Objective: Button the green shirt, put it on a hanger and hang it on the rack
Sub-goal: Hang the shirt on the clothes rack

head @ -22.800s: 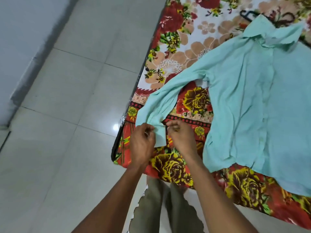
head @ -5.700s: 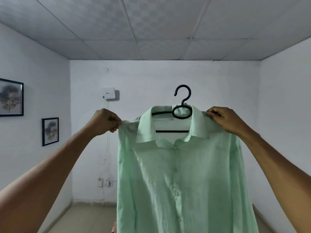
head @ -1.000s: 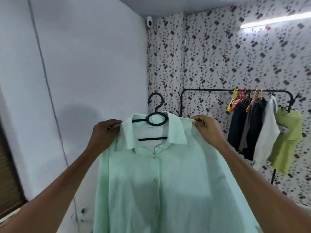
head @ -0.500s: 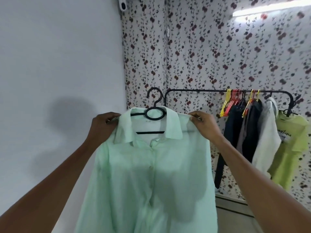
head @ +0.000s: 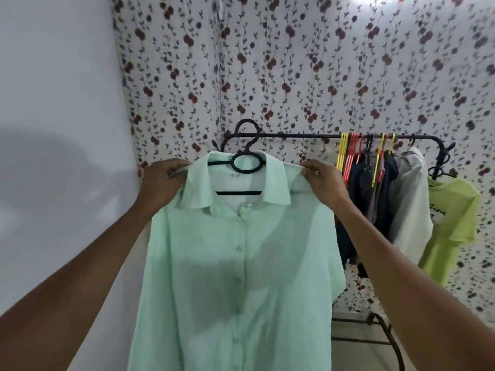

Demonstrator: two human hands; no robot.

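Gripping thin mint shirt [head: 235, 263] shoulders: left hand [head: 160, 183], right hand [head: 324, 183]; black plastic hanger [head: 246, 162] inside.

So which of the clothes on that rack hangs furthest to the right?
The lime-green T-shirt with dark lettering, at the right end of the rack. The white garment and dark clothes hang left of it.

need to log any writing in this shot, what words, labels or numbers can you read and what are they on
Nothing here reads in full.
Lime-green t-shirt at the right end of the rack: dark cursive print on the chest, partly hidden and blurred; not readable.
Green shirt, inside the neck below the black hanger: a tiny dark mark like a size label, too small to read.
No writing shows on the wallpaper, the coloured hangers or the dark clothes.
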